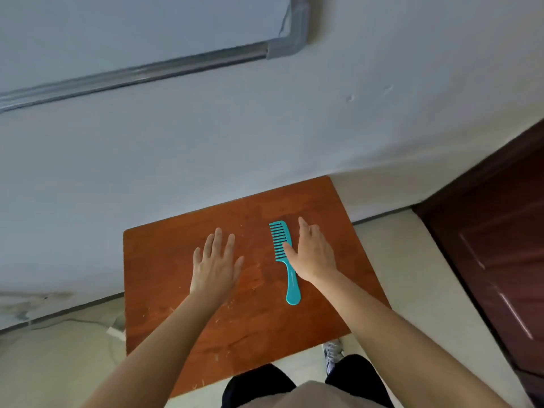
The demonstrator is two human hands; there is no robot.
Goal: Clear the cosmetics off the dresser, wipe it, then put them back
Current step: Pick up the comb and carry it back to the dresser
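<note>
A teal wide-tooth comb (pixel 285 254) lies on the reddish-brown wooden dresser top (pixel 164 251), teeth pointing left and handle toward me. My right hand (pixel 315 254) is spread flat just right of the comb, its thumb lying over the comb where the teeth meet the handle. My left hand (pixel 216 260) hovers or rests flat on the wood to the comb's left, fingers straight and apart, holding nothing. The comb is the only item on the top.
The dresser stands against a pale wall (pixel 206 136). A dark brown door (pixel 494 248) is at the right. A grey-framed board (pixel 141 70) hangs above. Beige floor surrounds the dresser; a white cable and plug (pixel 114 332) lie at the left. My shoe (pixel 332 353) shows below the front edge.
</note>
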